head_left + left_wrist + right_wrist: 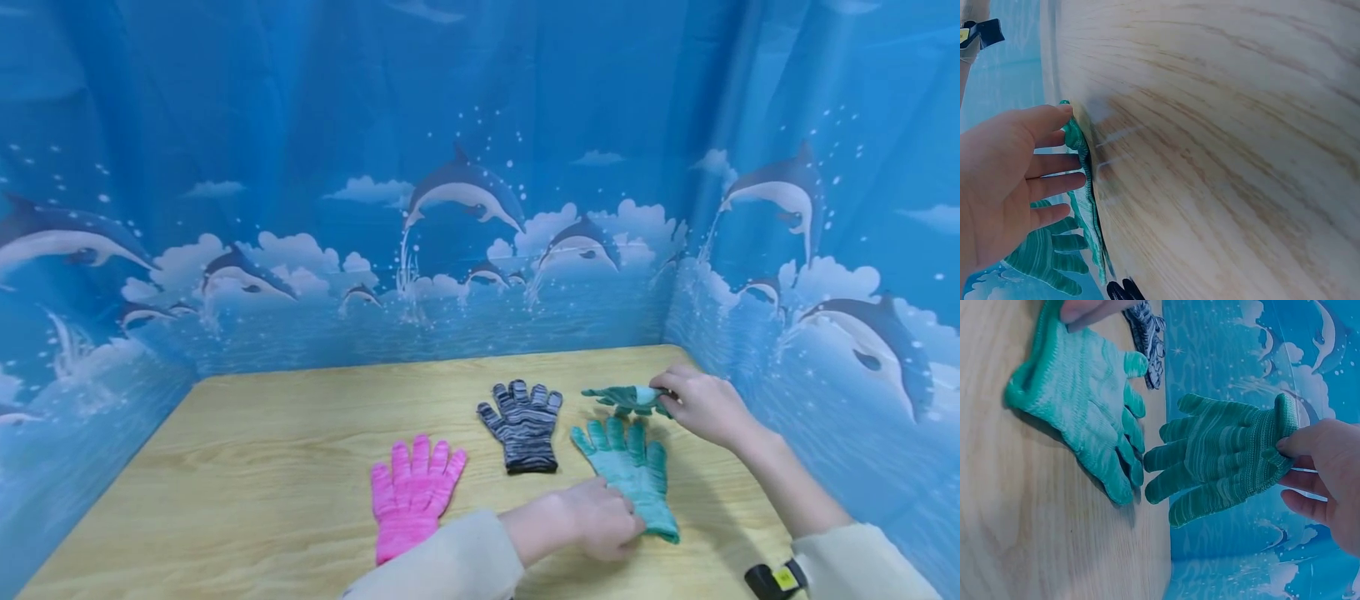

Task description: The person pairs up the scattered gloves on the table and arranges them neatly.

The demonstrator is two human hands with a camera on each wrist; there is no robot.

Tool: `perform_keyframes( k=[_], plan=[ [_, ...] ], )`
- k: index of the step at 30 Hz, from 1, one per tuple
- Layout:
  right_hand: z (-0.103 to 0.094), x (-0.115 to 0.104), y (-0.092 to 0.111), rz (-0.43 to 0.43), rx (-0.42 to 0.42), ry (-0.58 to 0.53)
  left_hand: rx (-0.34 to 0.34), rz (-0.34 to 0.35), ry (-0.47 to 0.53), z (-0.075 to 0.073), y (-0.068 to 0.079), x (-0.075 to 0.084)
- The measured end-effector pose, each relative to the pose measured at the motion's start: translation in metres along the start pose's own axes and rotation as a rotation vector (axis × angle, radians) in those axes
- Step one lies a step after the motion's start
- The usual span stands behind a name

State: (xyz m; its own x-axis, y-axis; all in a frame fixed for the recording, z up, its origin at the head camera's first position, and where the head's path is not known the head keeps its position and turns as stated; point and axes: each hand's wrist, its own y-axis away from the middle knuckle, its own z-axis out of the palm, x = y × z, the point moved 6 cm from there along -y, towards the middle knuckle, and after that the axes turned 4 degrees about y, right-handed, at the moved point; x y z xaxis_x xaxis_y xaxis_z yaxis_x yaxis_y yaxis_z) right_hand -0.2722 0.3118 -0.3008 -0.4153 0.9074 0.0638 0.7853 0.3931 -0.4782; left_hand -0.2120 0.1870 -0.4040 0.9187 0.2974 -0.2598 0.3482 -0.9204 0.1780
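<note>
My right hand (705, 404) pinches a green striped knit glove (1222, 456) by its cuff, raised over the back right of the table. Its fingers point left and hang free in the right wrist view. A second green glove (630, 471) lies on the table just in front of it, fingers toward the back. At that glove's cuff is my left hand (585, 517), its thumb and forefinger pinching the edge in the left wrist view (1016, 175). The other left fingers are fairly straight alongside the fabric.
A black-and-grey striped glove (528, 429) lies left of the green one. Farther left is a pink glove (412, 492), partly behind my left sleeve (457, 562). The wooden table (247, 467) meets a blue dolphin-print curtain (300, 167) at the back and sides.
</note>
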Motion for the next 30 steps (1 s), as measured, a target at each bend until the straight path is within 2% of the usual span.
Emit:
perform_keyframes(
  k=[3, 12, 19, 23, 25, 30],
  plan=[
    [0.0, -0.004, 0.0, -0.02, 0.021, 0.009, 0.003, -0.002, 0.002, 0.001, 0.001, 0.0],
    [0.0, -0.005, -0.001, -0.001, -0.002, -0.006, 0.017, -0.005, -0.052, 0.002, 0.001, -0.001],
    [0.002, -0.005, 0.001, -0.012, 0.047, 0.015, 0.064, -0.02, -0.072, 0.003, 0.0, -0.009],
    [0.004, -0.005, 0.001, -0.022, 0.09, 0.029, 0.061, -0.04, -0.061, 0.005, 0.0, -0.013],
    [0.005, -0.008, 0.002, -0.057, 0.125, 0.041, 0.055, -0.041, -0.062, 0.006, 0.0, -0.014],
    [0.01, -0.02, 0.006, -0.221, 0.222, 0.07, 0.052, -0.036, -0.042, 0.004, 0.002, -0.015]
  ],
)
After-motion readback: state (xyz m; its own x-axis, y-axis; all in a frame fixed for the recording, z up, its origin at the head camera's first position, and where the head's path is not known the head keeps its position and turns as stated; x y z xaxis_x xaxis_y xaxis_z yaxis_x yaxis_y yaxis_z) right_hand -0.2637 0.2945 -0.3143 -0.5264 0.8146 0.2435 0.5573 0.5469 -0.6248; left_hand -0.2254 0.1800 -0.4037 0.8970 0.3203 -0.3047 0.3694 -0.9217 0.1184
